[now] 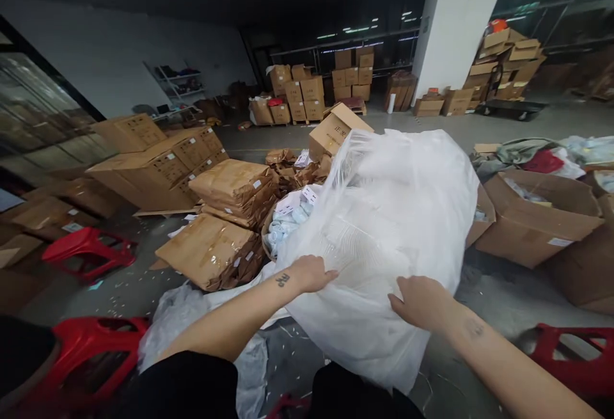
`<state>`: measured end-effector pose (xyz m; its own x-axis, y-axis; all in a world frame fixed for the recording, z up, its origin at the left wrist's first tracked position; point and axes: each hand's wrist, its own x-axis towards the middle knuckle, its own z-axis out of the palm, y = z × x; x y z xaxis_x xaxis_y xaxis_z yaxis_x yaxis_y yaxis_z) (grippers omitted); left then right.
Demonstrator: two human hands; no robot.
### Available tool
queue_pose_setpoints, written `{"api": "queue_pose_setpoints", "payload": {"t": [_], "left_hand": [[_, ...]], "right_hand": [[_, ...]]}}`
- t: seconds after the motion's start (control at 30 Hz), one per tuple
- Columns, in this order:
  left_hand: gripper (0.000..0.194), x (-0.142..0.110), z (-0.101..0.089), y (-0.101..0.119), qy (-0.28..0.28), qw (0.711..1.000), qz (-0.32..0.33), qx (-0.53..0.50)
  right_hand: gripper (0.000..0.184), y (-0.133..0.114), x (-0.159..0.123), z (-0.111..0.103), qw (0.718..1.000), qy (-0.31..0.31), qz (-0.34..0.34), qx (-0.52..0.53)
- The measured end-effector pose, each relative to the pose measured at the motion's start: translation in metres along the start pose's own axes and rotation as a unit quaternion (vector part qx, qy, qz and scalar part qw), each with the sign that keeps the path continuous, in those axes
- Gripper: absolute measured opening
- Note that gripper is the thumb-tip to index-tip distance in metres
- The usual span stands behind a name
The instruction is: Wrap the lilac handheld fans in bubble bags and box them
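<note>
A large white translucent plastic bag (pixel 407 208) bulges up in front of me, its near side hanging down towards the floor. My left hand (pixel 313 273) is closed on the bag's near side, left of the middle. Closed on the same film farther right is my right hand (pixel 422 300), thumb pointing inward. Between the hands the plastic is wrinkled with fine ridges. What lies inside cannot be made out. Just left of the bag, light-blue wrapped items (pixel 290 217) and white labels fill a container partly hidden behind it.
Brown paper packages (pixel 211 246) are stacked to the left, with cartons (pixel 165 166) behind them. Open cardboard boxes (pixel 537 214) stand at right. Red stools (pixel 89 252) are on the floor at both sides. Loose clear plastic (pixel 180 313) lies near my left arm. A white pillar (pixel 451 22) rises behind.
</note>
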<state>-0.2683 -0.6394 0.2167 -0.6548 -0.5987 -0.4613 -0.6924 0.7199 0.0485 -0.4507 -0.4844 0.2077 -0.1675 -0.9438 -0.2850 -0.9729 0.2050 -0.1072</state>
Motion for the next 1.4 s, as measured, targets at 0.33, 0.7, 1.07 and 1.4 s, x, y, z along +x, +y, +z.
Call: {"api": "queue_pose_setpoints", "payload": {"t": [0.33, 0.7, 1.07, 1.4], "left_hand": [[0.030, 0.118, -0.038, 0.020, -0.022, 0.992, 0.100, 0.070], [0.037, 0.195, -0.056, -0.039, 0.053, 0.998, 0.015, 0.028], [0.037, 0.201, -0.030, -0.080, 0.025, 0.999, 0.027, -0.012], [0.025, 0.191, -0.042, -0.085, 0.030, 0.991, 0.127, -0.035]], "right_hand": [[0.034, 0.008, 0.005, 0.022, 0.989, -0.133, -0.058, 0.028], [0.023, 0.049, 0.128, 0.008, 0.987, -0.005, 0.100, 0.125], [0.034, 0.047, 0.129, 0.038, 0.968, -0.042, 0.143, 0.205], [0.041, 0.050, 0.124, 0.044, 0.941, -0.045, 0.134, 0.309]]}}
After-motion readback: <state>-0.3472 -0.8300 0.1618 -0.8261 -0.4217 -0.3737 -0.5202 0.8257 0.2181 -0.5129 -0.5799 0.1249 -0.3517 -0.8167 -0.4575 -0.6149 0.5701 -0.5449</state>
